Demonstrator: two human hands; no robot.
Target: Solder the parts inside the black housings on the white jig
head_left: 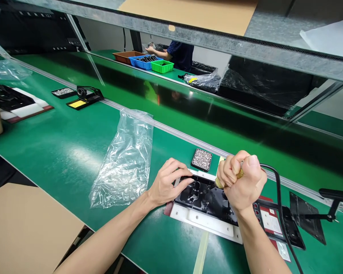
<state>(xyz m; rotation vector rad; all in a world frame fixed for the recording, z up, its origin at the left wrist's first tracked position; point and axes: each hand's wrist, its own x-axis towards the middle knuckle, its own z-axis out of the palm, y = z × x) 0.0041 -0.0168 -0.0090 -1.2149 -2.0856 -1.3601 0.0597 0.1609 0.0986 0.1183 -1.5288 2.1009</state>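
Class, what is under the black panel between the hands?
A white fixture borders the black panel, with a dark red base showing at the near left corner. The panel covers whatever else is there.

Right grip (242, 182) conceals most of the yellow tool handle (218, 183); its tip cannot be made out. Right end of the black panel (213, 199) obscured behind the right wrist (244, 212). Black cord (279, 198) cut off by the bottom edge. Head of the far worker (183, 55) hidden by the shelf (148, 23); contents of the green bin (162, 69) too small to identify
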